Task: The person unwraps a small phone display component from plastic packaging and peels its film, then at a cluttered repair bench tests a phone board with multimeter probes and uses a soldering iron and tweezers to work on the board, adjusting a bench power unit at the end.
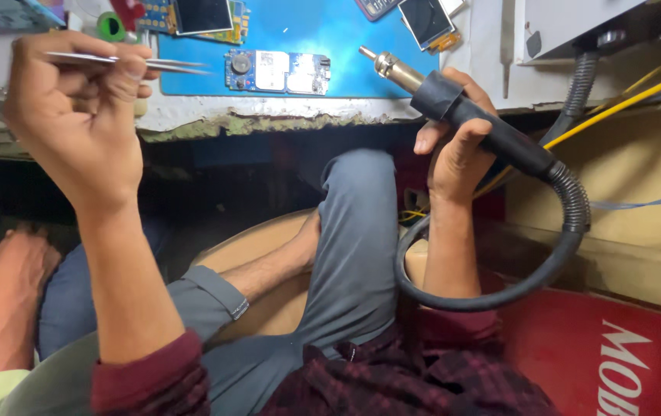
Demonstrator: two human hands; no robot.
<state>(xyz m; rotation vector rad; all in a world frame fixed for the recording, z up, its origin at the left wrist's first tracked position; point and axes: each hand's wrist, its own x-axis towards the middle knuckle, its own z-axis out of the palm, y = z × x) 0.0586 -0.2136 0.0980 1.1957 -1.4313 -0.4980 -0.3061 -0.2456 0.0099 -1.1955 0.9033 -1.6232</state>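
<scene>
Gripping a hot-air rework handle in the right hand, fingers wrapped round the black grip, metal nozzle aimed up-left toward the bench. Trailing from the handle's rear: a ribbed black hose, looping down past the wrist and back across the lap. Judged moderately light but tugged by that stiff hose; best held mid-grip, well behind the nozzle, likely hot.

Pinching fine metal tweezers in the left hand, thumb and fingers closed on the shank, tips pointing right, just short of the board and apart from it. Judged springy, light, slippery; grip near the middle for control.

Beyond both hands, lying flat on a blue work mat: a small circuit board, between tweezer tips and nozzle, touched by neither. Judged thin, rigid, fragile, heat-sensitive; edges only, never the shielded parts.

Farther back on the mat: another board with a dark screen; a loose display module at the right edge. Yellow cables running off right. Chipped white bench edge below the mat.
</scene>
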